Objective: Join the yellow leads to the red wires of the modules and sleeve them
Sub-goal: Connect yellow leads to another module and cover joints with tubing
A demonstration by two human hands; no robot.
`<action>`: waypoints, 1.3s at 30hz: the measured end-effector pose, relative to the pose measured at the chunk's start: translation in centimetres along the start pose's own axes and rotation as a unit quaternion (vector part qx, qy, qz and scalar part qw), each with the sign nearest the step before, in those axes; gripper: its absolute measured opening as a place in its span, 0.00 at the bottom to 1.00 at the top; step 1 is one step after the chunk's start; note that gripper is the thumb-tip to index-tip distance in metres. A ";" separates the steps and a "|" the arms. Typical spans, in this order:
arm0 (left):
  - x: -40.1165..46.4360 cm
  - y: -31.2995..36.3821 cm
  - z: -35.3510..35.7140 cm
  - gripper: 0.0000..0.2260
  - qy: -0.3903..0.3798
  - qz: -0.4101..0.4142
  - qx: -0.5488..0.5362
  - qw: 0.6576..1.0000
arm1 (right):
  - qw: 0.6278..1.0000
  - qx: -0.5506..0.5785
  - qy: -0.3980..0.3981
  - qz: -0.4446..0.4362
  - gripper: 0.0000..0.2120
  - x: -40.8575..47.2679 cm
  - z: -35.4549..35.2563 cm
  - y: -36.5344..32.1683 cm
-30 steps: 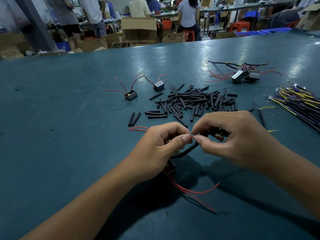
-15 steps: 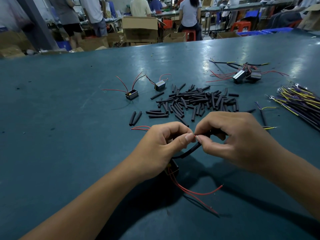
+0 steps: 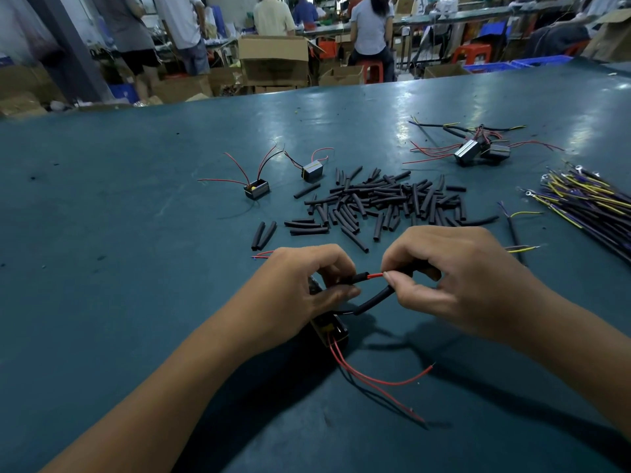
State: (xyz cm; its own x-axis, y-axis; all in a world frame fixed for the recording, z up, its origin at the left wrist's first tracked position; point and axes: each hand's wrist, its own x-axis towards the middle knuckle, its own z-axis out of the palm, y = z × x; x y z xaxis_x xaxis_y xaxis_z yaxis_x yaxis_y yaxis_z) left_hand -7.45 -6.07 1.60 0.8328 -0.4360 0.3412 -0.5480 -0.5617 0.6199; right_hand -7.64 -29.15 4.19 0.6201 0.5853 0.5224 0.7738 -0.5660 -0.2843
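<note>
Above the tabletop (image 3: 136, 268), the left hand (image 3: 300, 291) pinches a black sleeve (image 3: 356, 278) on the red wire (image 3: 374, 275); the right hand (image 3: 454, 278) grips the wire's other end. Wire and sleeve look light and limp, likely to kink, so the grip probably belongs close beside the joint.

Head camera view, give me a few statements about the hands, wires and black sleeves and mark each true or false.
1. The left hand and the right hand both pinch the thin red wire. True.
2. The loose pile of short black tube sleeves lies beyond the hands. True.
3. The bundle of yellow and purple leads lies at the left edge. False: it lies at the right.
4. The blue-green table holds one small black module. False: several.
</note>
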 end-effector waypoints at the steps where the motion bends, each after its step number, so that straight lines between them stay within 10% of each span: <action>1: 0.0 0.0 0.0 0.04 0.008 0.008 -0.004 1.000 | 1.000 -0.002 0.000 -0.002 0.01 0.0 0.0 0.0; 39: 0.1 1.0 0.9 0.09 0.063 0.093 0.066 0.992 | 0.996 0.089 -0.005 0.002 0.02 0.1 -1.0 0.8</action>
State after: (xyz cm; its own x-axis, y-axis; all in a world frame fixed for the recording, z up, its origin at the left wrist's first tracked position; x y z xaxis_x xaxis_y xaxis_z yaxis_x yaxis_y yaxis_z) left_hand -7.94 -7.36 1.60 0.7150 -0.4541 0.5315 -0.6917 -0.5702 0.4433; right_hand -7.12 -30.10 4.78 0.6237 0.5896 0.5131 0.7815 -0.4573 -0.4244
